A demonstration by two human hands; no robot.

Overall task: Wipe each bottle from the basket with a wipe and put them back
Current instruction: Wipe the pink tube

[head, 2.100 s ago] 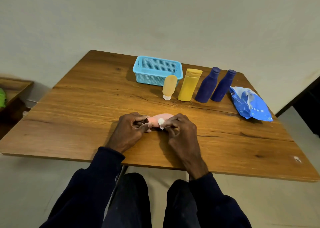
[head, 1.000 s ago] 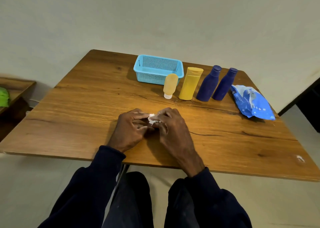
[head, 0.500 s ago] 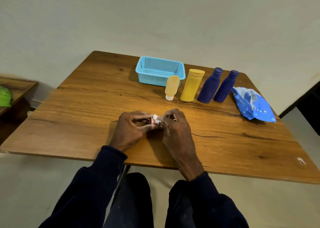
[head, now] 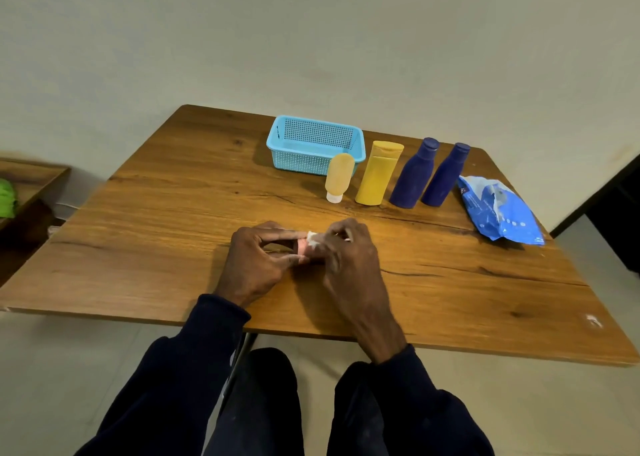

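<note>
A small pink bottle (head: 302, 246) lies on its side near the table's front middle. My left hand (head: 254, 261) pinches its left end between thumb and fingers. My right hand (head: 348, 254) covers most of the bottle and presses a small white wipe (head: 313, 239) against it. The blue mesh basket (head: 313, 143) stands at the back with nothing visible in it. In front of it and to its right stand a small orange tube (head: 339, 176), a yellow bottle (head: 379, 173) and two dark blue bottles (head: 415, 178) (head: 445, 175).
A blue wipes pack (head: 498, 209) lies at the right edge of the wooden table (head: 156, 220). A low wooden shelf (head: 31, 178) with something green on it stands at the far left. My knees are under the front edge.
My right hand slid left along the pink bottle with the wipe, covering most of it; a second ago the bottle was fully hidden, now its left end shows. The left hand stayed put.
</note>
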